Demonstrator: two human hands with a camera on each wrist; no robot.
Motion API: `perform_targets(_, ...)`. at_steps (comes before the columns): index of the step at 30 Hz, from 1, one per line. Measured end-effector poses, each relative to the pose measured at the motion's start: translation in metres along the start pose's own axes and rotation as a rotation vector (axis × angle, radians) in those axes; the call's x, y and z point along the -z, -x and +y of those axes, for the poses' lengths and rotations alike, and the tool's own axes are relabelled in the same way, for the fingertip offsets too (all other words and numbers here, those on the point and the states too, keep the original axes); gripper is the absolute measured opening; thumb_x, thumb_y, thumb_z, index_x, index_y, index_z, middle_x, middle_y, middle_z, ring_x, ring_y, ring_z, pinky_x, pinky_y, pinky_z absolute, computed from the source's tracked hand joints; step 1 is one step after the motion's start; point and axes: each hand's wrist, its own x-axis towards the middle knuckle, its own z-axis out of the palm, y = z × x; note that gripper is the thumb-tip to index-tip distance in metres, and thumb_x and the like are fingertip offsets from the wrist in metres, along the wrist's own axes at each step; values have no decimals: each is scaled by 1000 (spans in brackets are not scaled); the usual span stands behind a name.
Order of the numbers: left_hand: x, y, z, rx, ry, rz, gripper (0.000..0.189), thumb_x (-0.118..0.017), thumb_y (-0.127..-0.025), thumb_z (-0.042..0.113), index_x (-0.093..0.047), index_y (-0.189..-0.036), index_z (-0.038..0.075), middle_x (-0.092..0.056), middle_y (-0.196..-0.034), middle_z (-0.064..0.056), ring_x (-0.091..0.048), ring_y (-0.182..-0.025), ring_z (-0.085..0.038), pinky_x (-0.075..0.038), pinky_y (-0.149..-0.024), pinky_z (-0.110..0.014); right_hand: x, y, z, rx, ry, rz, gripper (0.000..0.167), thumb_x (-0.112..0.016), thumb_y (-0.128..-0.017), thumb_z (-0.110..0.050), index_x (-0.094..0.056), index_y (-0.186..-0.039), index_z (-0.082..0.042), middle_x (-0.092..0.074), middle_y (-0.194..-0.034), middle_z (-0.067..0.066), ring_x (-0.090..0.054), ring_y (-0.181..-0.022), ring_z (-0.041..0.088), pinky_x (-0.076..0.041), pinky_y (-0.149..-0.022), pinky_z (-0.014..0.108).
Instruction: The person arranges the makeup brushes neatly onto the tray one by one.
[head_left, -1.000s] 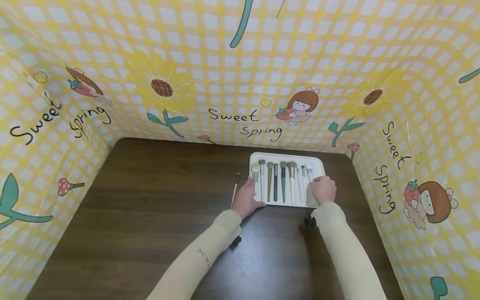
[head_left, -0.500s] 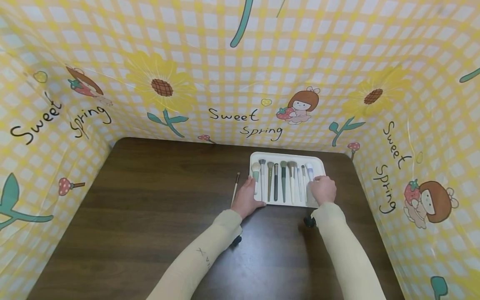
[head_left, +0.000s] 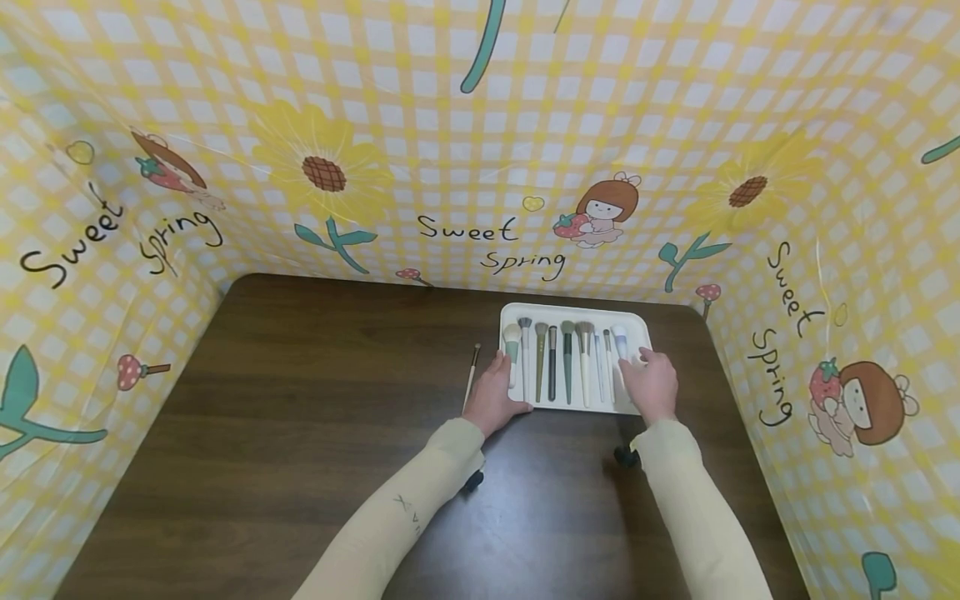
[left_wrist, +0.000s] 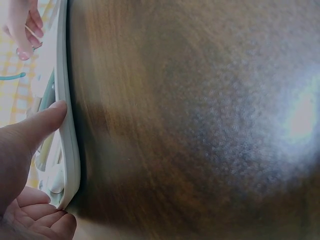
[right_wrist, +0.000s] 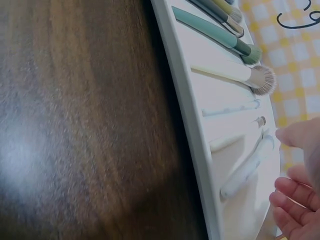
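A white tray [head_left: 640, 327] holds several makeup brushes laid side by side, handles toward me. My left hand [head_left: 493, 396] grips its left front corner; in the left wrist view the thumb [left_wrist: 42, 125] lies on the rim while the fingers curl at the side. Over the tray's right end is my right hand [head_left: 651, 385], thumb and fingers spread apart with nothing between them. Just beside it, a pale brush with a lilac band [head_left: 619, 337] rests slightly slanted in the tray. The right wrist view shows that pale brush [right_wrist: 250, 167] lying free of the fingers.
A thin brush [head_left: 472, 375] lies on the dark wooden table [head_left: 315, 433], left of the tray and partly behind my left hand. Yellow checked cloth [head_left: 420, 150] walls in the table's back and sides, close behind the tray.
My right hand has let go of the pale brush at the tray's right end; its fingers have spread and it has drawn slightly right. The left hand and tray stay put.
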Motion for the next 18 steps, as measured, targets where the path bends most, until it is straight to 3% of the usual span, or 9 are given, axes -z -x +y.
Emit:
perform_targets(11,0,0,0,-5,3,7,104,-92,-76,30,-34,-153,-7,-27,-160,-25,-36,-144,-36,-31,-115,-37,5,13,18,57,-21,7,78,-72,-94,-37,-42,-143,16,-43,-145,35,-40,-136,49,-29,-113,55)
perform_targets(18,1,0,0,-6,21,9,103,-92,-76,28,-34,-153,-8,-27,-160,-26,-36,-144,-36,-32,-114,-38,5,24,32,33,-61,-122,121,-81,-79,-61,-20,-157,9,-20,-162,30,-20,-148,45,-20,-118,54)
